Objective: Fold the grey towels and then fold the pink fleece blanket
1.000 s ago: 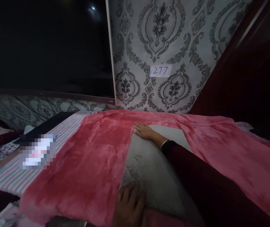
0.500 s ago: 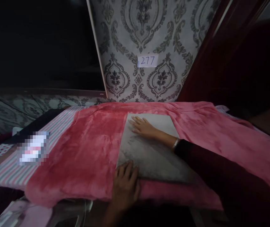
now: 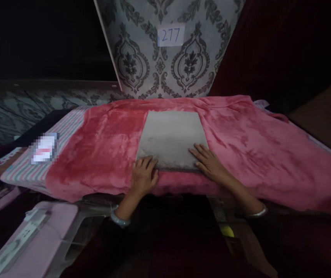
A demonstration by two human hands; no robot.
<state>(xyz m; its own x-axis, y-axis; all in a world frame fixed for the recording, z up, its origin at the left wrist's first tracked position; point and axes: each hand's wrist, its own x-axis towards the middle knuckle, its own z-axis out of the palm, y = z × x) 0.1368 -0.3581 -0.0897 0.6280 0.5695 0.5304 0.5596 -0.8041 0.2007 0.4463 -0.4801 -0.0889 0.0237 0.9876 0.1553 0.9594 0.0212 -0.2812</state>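
Observation:
A flat grey rectangular piece with a soft, brushed-looking surface (image 3: pixel 173 133) lies on a red-pink plush blanket (image 3: pixel 107 154); whether it is a mat or a folded cloth I cannot tell. My left hand (image 3: pixel 144 177) rests at its near left corner, fingertips on the grey surface and thumb apart. Flat against the near right corner lies my right hand (image 3: pixel 210 164), its fingers spread. Neither hand grips anything. The blanket is smooth around the grey piece on the left and creased to its right.
Striped cloth (image 3: pixel 24 173) shows under the blanket at left, with a pixelated device (image 3: pixel 44 148) on it. A power strip (image 3: pixel 20 245) lies on a pink surface (image 3: pixel 57 220) below. A dark screen (image 3: pixel 43 42) stands behind, beside wallpaper with a paper marked 277 (image 3: pixel 170 34).
My right hand has slid from the far part of the grey piece back to its near right corner. My left hand stays at the near left corner. The view has tilted down.

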